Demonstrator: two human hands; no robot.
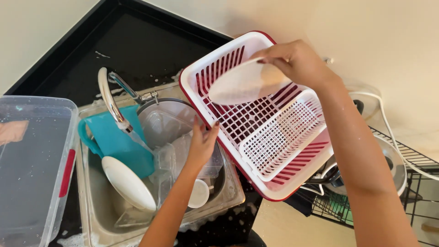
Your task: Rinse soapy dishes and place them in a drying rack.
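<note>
**Inspector:** Start with the right hand.

**Assistant:** It is raised over the far part of the dish rack, fingers closed on the rim of a white plate. The plate is held tilted, face toward the camera, above the rack's slotted section. Whether its lower edge touches the slots, I cannot tell.

**Inspector:** The rack itself?

**Assistant:** Red base with a white lattice insert, sitting at an angle just right of the sink. Its near right corner overhangs a black wire shelf.

**Inspector:** Left hand?

**Assistant:** Open, fingers spread and pointing far, gripping nothing. It hovers over the sink's right side, beside the rack's left edge, above a clear plastic container. Contact with that container cannot be confirmed.

**Inspector:** Sink contents.

**Assistant:** A teal jug lies at the left, handle outward. A white oval dish leans near it. A small white round lid or bowl sits by the left forearm. More clear plastic pieces are piled in the middle.

**Inspector:** The tap?

**Assistant:** A curved metal tap arches from the far side, with water running from its spout.

**Inspector:** Surroundings.

**Assistant:** A large clear storage tub with a red latch stands at the far left. The black counter carries suds and splashes. A white cable trails at the right.
</note>
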